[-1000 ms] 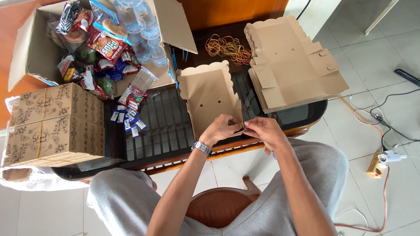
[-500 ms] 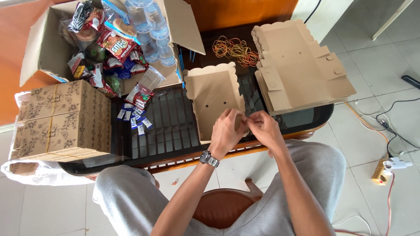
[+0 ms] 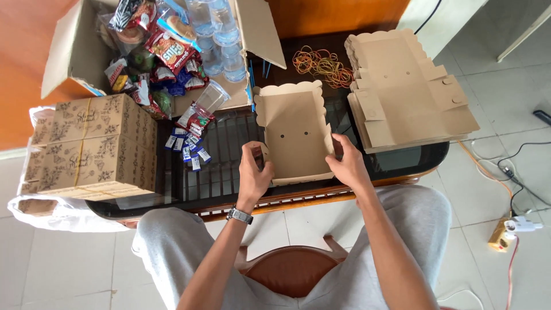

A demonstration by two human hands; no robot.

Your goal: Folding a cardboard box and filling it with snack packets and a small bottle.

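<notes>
At the near edge of a glass-topped desk (image 3: pixel 396 161), a left hand (image 3: pixel 252 175) and right hand (image 3: pixel 347 163) grip a scallop-edged brown cardboard box blank (image 3: pixel 295 135), its long axis pointing away from the person.

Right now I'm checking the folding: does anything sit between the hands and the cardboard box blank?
Nothing visible does. The left hand and right hand already grip the near corners of the cardboard box blank, one at each side, directly on the card.
</notes>
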